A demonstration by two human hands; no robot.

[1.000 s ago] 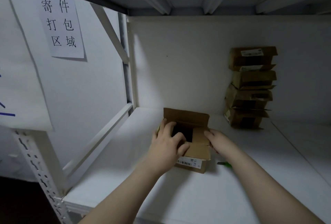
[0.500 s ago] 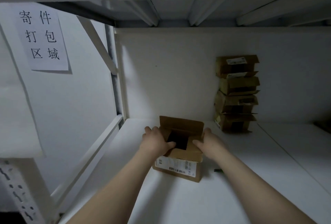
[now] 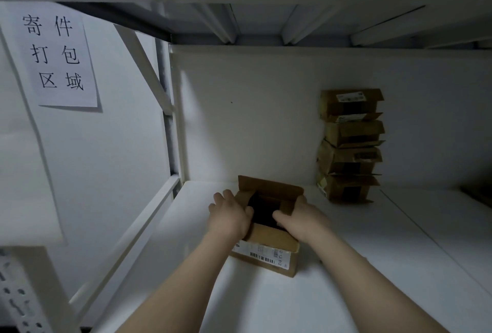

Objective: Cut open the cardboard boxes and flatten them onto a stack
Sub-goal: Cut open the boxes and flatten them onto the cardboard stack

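Observation:
A small brown cardboard box (image 3: 269,247) with a barcode label on its near side sits on the white shelf (image 3: 359,266). Its top is open and the far flap stands upright. My left hand (image 3: 229,215) grips the box's left side, thumb hooked over the edge into the dark opening. My right hand (image 3: 300,217) grips the right side the same way, thumb reaching inward. No cutter shows in view.
A pile of several brown cardboard boxes (image 3: 348,146) leans against the back wall at the right. A paper sign with Chinese characters (image 3: 57,56) hangs on the left wall. A white upright post (image 3: 177,119) and a shelf overhead bound the space.
Both hands moved from the flaps to grip the box's two sides. The green item seen right of the box a second ago is out of sight. The camera tilted slightly.

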